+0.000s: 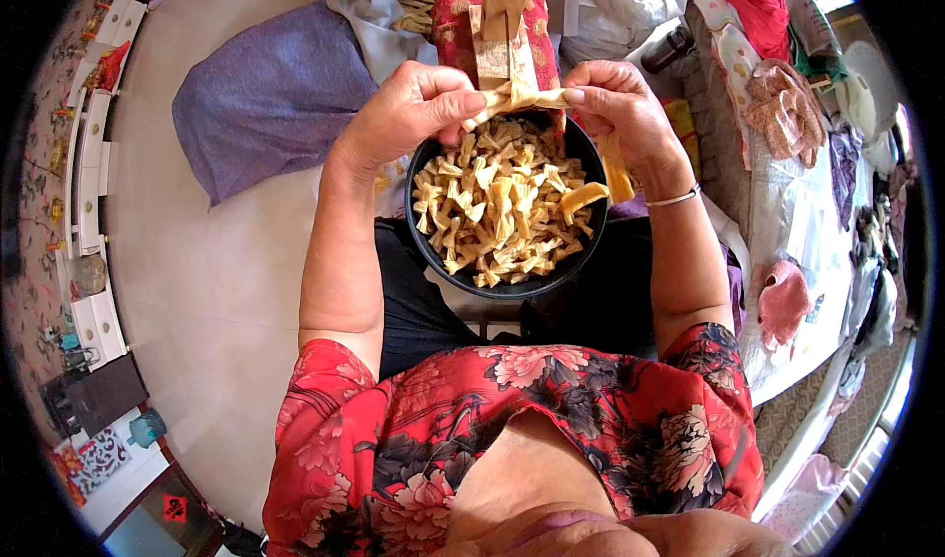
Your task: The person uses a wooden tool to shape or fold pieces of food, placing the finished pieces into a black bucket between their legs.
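Between my two hands a pale yellow flat strip, perhaps dried husk or bean curd skin, is stretched with a loop or knot [523, 96] at its middle. My left hand [424, 107] pinches one end between thumb and forefinger. My right hand [624, 107] pinches the other side, its lower fingers curled. A longer yellow strip [617, 169] hangs below the right hand, its end curling over the bowl rim. Underneath, a black round bowl [509, 290] sits at my lap, heaped with short knotted yellow pieces [502, 203].
An upright wooden block [505, 3] stands on a red patterned cloth [454, 22] just beyond my hands. A blue-grey cloth [273, 99] lies to the left. A white sack [616, 11] and a dark bottle [667, 49] are at the right, beside a surface with a pink cloth [784, 302].
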Demonstrator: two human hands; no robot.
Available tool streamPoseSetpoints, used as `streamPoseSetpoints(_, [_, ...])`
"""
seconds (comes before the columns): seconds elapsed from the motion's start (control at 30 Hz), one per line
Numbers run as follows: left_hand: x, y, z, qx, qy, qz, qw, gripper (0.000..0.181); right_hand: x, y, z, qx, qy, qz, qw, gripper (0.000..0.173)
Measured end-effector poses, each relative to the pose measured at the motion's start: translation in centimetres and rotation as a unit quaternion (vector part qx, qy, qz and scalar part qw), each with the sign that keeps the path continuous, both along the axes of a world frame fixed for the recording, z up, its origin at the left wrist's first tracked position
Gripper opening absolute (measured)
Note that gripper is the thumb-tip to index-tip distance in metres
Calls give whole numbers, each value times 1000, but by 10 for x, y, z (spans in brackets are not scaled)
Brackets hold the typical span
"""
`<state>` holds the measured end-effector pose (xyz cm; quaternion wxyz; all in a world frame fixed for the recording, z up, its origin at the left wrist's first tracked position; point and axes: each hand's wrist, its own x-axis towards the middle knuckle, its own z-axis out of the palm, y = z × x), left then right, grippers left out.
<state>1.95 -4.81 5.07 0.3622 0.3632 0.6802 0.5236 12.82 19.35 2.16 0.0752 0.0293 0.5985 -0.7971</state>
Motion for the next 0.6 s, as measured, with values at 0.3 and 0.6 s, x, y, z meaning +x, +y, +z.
streamPoseSetpoints(0.3, [23,32,-28,-102,293,-15,951,25,-5,-16,-14,208,59,-23,976,13])
streamPoseSetpoints(0.6, [-13,43,-54,-155,295,96,938,23,-34,-3,-33,334,-1,-138,932,23])
